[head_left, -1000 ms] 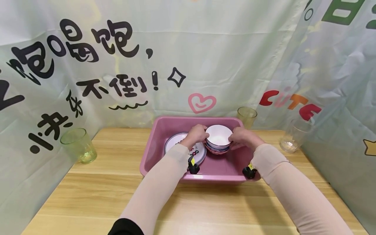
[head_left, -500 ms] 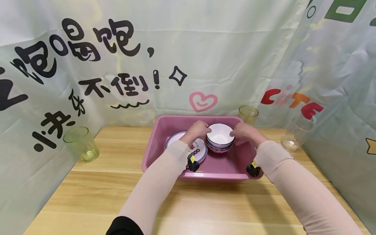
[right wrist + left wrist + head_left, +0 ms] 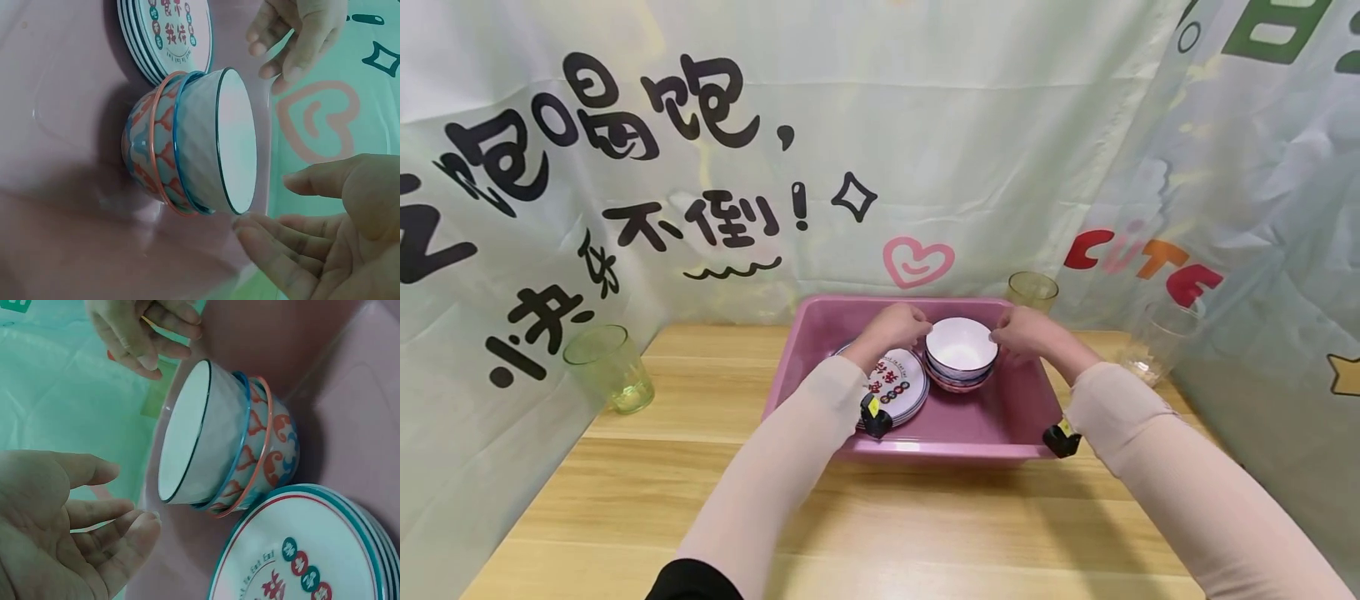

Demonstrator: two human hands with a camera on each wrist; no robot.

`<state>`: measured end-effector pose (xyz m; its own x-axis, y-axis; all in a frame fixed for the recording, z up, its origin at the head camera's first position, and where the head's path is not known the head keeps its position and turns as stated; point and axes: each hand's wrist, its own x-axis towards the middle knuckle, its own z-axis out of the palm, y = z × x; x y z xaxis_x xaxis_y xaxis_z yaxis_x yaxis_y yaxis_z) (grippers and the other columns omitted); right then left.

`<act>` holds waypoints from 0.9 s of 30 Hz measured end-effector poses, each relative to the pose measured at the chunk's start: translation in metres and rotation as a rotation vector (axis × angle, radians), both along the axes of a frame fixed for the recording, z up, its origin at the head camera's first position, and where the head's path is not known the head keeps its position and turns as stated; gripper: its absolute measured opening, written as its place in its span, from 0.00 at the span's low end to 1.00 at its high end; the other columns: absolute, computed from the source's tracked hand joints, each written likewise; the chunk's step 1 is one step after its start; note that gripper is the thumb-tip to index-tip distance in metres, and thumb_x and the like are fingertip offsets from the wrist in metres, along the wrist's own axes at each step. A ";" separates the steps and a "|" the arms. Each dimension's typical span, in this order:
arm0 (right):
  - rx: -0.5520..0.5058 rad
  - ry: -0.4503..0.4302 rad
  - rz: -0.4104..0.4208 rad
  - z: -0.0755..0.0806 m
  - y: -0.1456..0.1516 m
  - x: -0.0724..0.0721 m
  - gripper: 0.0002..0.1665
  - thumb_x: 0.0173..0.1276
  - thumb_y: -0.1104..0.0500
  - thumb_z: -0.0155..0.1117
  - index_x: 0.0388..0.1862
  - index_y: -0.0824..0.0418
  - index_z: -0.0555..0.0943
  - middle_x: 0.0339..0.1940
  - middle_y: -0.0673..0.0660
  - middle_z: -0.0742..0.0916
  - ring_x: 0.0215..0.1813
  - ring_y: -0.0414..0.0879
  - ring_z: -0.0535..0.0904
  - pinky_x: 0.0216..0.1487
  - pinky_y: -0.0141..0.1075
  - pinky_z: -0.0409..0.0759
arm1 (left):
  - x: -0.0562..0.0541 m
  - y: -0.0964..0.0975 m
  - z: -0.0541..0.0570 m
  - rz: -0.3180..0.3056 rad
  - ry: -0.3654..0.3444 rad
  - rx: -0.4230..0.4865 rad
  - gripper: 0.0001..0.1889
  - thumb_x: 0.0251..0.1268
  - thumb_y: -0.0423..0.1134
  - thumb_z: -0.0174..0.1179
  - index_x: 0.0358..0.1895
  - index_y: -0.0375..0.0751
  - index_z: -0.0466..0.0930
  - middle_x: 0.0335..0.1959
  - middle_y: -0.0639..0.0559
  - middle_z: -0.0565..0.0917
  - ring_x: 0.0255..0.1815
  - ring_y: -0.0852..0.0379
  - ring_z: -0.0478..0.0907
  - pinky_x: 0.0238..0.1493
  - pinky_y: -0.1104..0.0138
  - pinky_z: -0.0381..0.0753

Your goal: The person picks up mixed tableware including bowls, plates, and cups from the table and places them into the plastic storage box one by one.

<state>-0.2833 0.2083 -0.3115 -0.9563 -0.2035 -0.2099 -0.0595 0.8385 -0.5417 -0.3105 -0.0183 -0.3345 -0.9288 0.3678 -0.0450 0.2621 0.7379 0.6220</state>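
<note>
A stack of bowls stands in a pink basin. Its top bowl is white with a dark rim; below it, a blue rim and an orange-rimmed patterned bowl show in the left wrist view. My left hand hovers at the stack's left side, fingers loosely bent and apart from the rim. On the other side my right hand has its thumb spread, fingertips right by the white rim. Neither hand holds anything. Beneath my left forearm, a stack of printed plates lies beside the bowls.
A green glass stands on the wooden table at the left. Behind the basin's right back corner is an amber glass. A clear glass, partly behind my right arm, stands farther right. Printed cloth hangs behind.
Both hands have let go of the white bowl and drawn outward, left hand to the left, right hand to the right. The bowls stay stacked in the basin.
</note>
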 end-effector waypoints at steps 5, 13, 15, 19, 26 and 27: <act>0.045 0.138 -0.004 0.002 0.009 0.005 0.17 0.70 0.57 0.54 0.45 0.72 0.76 0.39 0.67 0.85 0.37 0.56 0.83 0.39 0.46 0.83 | 0.006 -0.011 0.006 0.002 -0.002 0.035 0.14 0.71 0.41 0.56 0.49 0.36 0.83 0.38 0.45 0.85 0.35 0.54 0.81 0.37 0.68 0.79; 0.166 0.293 -0.020 0.005 0.024 0.018 0.22 0.68 0.54 0.50 0.53 0.67 0.76 0.45 0.64 0.84 0.47 0.59 0.78 0.47 0.54 0.74 | 0.015 -0.037 0.017 -0.015 0.048 0.034 0.20 0.71 0.44 0.56 0.61 0.38 0.78 0.48 0.45 0.85 0.44 0.51 0.83 0.48 0.63 0.80; 0.167 0.312 -0.022 0.003 0.028 0.021 0.23 0.69 0.53 0.49 0.54 0.67 0.76 0.47 0.65 0.84 0.48 0.60 0.79 0.48 0.55 0.74 | 0.018 -0.044 0.020 -0.018 0.061 0.046 0.20 0.71 0.44 0.56 0.61 0.37 0.78 0.51 0.45 0.84 0.49 0.51 0.81 0.53 0.62 0.79; 0.168 0.304 -0.034 -0.001 0.037 0.026 0.26 0.72 0.50 0.50 0.56 0.69 0.76 0.50 0.70 0.84 0.51 0.64 0.79 0.48 0.56 0.76 | 0.025 -0.057 0.028 -0.023 0.080 0.060 0.22 0.72 0.45 0.56 0.63 0.37 0.76 0.58 0.45 0.80 0.60 0.49 0.75 0.63 0.59 0.72; 0.160 0.226 -0.035 -0.015 0.050 0.037 0.34 0.74 0.47 0.51 0.64 0.75 0.70 0.55 0.75 0.80 0.52 0.67 0.79 0.49 0.58 0.76 | 0.035 -0.081 0.031 -0.007 0.126 0.100 0.22 0.73 0.47 0.56 0.64 0.40 0.76 0.59 0.45 0.80 0.60 0.48 0.75 0.63 0.57 0.72; 0.139 0.217 -0.031 -0.017 0.052 0.038 0.35 0.74 0.47 0.51 0.65 0.75 0.69 0.55 0.75 0.80 0.50 0.65 0.80 0.48 0.56 0.78 | 0.036 -0.084 0.031 0.004 0.126 0.113 0.22 0.72 0.47 0.56 0.63 0.41 0.77 0.59 0.46 0.80 0.60 0.49 0.75 0.62 0.57 0.73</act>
